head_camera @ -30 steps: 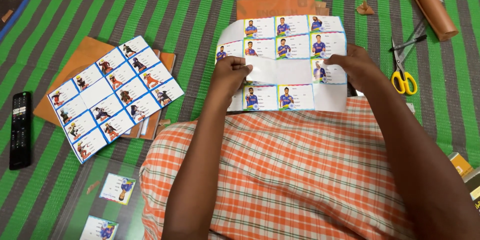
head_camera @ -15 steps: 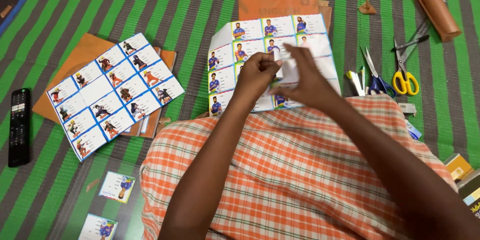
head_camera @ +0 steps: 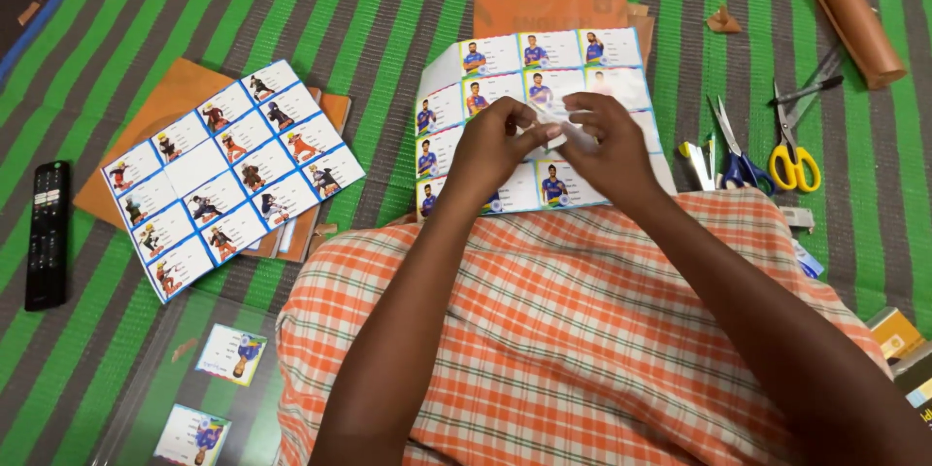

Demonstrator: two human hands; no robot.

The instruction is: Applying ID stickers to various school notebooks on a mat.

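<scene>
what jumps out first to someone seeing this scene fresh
At centre, the left hand and right hand pinch a small sticker over a sheet of pictured stickers. A second sticker sheet lies to the left on the green striped mat, and yellow-handled scissors lie to the right.

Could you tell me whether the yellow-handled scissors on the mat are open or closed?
Open: the yellow-handled scissors lie on the striped mat with blades spread apart.
</scene>
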